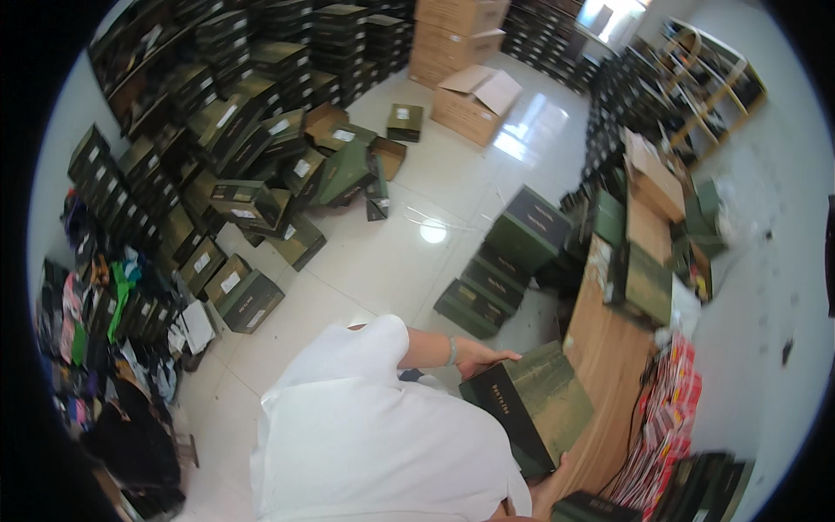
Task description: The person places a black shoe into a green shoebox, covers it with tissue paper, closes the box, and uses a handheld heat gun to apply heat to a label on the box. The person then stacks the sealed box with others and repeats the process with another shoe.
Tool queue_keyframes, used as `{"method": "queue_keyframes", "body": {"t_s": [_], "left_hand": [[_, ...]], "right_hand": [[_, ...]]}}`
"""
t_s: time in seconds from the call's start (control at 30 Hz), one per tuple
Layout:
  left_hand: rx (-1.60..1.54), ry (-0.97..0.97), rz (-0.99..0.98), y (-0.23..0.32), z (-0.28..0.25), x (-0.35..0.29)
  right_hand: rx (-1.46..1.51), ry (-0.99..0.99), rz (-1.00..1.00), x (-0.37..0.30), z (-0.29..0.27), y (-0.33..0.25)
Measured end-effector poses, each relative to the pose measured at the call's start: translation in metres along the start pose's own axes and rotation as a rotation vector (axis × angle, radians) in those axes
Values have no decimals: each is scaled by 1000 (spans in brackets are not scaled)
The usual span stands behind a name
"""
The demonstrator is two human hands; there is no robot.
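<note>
A dark green shoebox (550,391) with a black side is held between my two hands, tilted, beside the wooden table. My left hand (478,355) grips its far left corner, a band around the wrist. Lower down, my right hand (550,483) clasps the near end of the box, and part of that hand is hidden by the box and my white sleeve. The box's lid looks closed.
The wooden table (600,348) carries another green box (642,283) and a bundle of red-and-white printed paper (665,418). Stacked shoeboxes (491,283) stand on the floor ahead. Scattered boxes (252,296) lie left, with an open carton (474,104) farther back.
</note>
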State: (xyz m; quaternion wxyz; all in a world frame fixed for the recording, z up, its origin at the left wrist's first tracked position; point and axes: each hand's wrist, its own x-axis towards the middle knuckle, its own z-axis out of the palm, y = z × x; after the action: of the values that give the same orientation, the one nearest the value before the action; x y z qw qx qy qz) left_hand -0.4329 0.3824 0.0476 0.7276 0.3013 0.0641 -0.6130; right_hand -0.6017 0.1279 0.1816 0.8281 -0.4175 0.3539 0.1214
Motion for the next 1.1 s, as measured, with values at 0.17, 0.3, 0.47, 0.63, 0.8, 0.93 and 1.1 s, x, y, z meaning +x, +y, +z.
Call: {"method": "queue_keyframes", "body": {"t_s": [0.17,0.3,0.47,0.63,0.8,0.93,1.1], "left_hand": [[-90,111,214,35,-89,-139],[-149,224,268,36,-150,-246],[-279,369,500,-15,-205,-324],[-541,584,762,-71,-201,-353],[-881,775,990,-103,-162,-374],[-1126,913,1137,-117,-137,-382],[-1290,969,1262,-153,-148,-384]], "right_hand": [[-163,-48,78,87,121,35],[-460,-300,254,121,253,59],[-679,-545,383,210,349,104],[-1027,-665,616,270,442,151],[-1239,-850,858,279,540,217],[-1455,-1042,915,268,596,271],[-1638,-950,1002,243,638,334]]}}
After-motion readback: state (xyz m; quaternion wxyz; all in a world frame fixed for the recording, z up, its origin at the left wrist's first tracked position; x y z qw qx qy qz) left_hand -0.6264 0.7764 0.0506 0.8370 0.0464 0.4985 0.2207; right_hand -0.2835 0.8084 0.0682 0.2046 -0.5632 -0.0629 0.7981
